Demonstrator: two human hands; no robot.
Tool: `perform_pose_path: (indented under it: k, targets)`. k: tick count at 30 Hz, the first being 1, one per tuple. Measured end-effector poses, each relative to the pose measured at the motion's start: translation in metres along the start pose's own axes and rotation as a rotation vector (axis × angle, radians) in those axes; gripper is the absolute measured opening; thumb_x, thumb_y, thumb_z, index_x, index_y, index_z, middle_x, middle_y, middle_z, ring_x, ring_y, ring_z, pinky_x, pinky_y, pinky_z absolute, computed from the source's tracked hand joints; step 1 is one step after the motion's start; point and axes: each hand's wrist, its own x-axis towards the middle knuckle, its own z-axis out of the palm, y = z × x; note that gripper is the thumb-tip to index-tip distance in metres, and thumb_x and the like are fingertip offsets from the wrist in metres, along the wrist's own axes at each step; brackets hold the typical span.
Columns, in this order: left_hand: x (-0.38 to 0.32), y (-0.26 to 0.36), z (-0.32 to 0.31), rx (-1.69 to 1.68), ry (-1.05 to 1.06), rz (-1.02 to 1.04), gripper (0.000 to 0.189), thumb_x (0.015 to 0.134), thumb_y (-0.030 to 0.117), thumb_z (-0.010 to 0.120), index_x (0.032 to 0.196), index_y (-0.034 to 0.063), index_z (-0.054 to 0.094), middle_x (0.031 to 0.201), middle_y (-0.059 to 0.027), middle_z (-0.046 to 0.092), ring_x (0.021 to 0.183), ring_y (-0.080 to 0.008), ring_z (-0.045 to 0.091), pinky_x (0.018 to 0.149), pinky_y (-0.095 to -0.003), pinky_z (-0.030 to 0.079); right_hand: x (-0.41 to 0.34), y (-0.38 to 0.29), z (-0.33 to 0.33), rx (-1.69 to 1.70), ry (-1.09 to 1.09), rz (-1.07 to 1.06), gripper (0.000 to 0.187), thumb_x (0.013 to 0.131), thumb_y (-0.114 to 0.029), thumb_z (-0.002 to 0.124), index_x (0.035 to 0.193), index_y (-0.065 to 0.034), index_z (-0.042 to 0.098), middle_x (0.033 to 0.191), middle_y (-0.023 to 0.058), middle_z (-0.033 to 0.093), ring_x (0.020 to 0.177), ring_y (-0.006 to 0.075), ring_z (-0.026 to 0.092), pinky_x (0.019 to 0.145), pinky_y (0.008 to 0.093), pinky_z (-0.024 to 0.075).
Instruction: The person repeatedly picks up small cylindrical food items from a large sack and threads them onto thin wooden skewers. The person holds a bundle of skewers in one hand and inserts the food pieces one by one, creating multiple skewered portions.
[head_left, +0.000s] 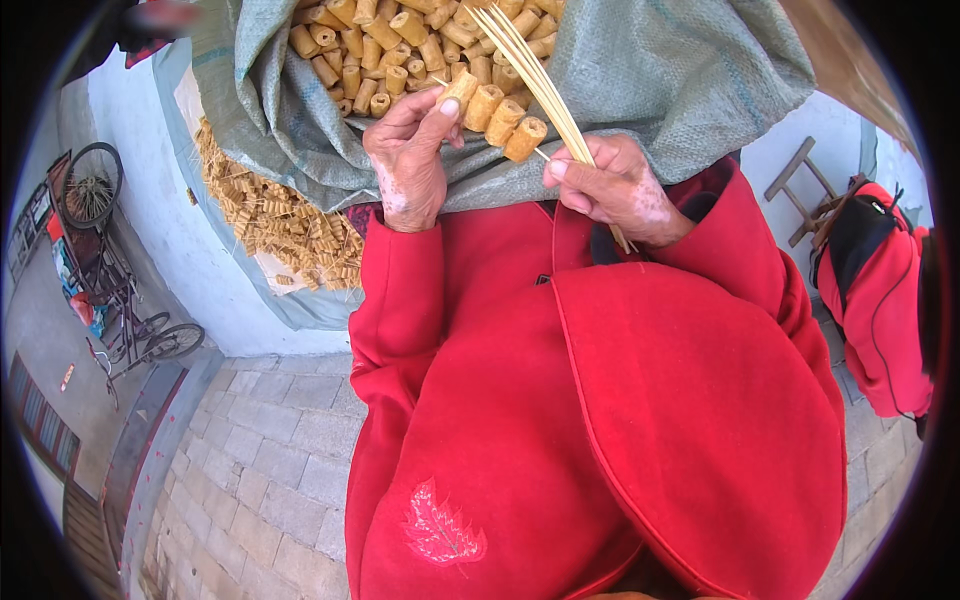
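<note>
Between my hands runs one thin wooden skewer with several short, tan, tube-shaped food pieces (503, 122) threaded on it. My left hand (415, 150) pinches the endmost piece, and the skewer's tip pokes out past it. The skewer's other end is held by my right hand (607, 180) between thumb and finger. That same hand also grips a bundle of bare wooden skewers (536, 79), which fans out upward. Just beyond my hands, loose tube pieces (390, 56) fill an open woven plastic sack (645, 97), its grey-green edge folded down in front of me.
To the left, a large pile of filled skewers (289, 217) lies on a sheet. A tricycle (120, 285) stands farther left on the paved ground (262, 435). At right are a wooden stool (806, 187) and a red and black garment (870, 292). A blurred person's sleeve shows at upper left.
</note>
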Motion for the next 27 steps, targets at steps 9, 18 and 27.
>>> perform_pose_path:
  k: [9, 18, 27]
  targets:
    - [0.0, 0.009, 0.025, -0.124, -0.036, -0.109, 0.029, 0.09, 0.019, 0.054, 0.104, -0.0058, 0.058, 0.09, -0.011, 0.064, 0.076, -0.0161, 0.062, 0.069, -0.027, 0.051, 0.003, -0.002, -0.001, 0.013, -0.018, 0.012, 0.014, 0.086, -0.013, 0.054, 0.083, -0.0005, 0.059, 0.055, -0.0022, 0.046, 0.044, 0.002, 0.033, 0.039, 0.0184, 0.0242]
    - [-0.021, -0.017, 0.03, -0.098, -0.035, -0.116, 0.027, 0.09, 0.019, 0.055, 0.102, -0.0044, 0.061, 0.085, -0.0047, 0.062, 0.074, -0.0091, 0.058, 0.066, -0.0216, 0.048, -0.003, 0.004, 0.0, 0.048, 0.029, 0.013, 0.014, 0.086, -0.012, 0.055, 0.081, 0.0005, 0.058, 0.054, -0.0018, 0.045, 0.043, 0.002, 0.033, 0.037, 0.0183, 0.0225]
    - [0.005, 0.004, -0.01, 0.611, 0.209, 0.2, 0.024, 0.085, 0.014, 0.063, 0.097, -0.0063, 0.06, 0.079, -0.0093, 0.064, 0.067, -0.0121, 0.06, 0.061, -0.0242, 0.049, 0.005, 0.005, -0.008, 0.074, 0.051, -0.019, 0.017, 0.088, -0.013, 0.051, 0.085, 0.0024, 0.057, 0.056, 0.0001, 0.046, 0.042, 0.0025, 0.032, 0.036, 0.0184, 0.0227]
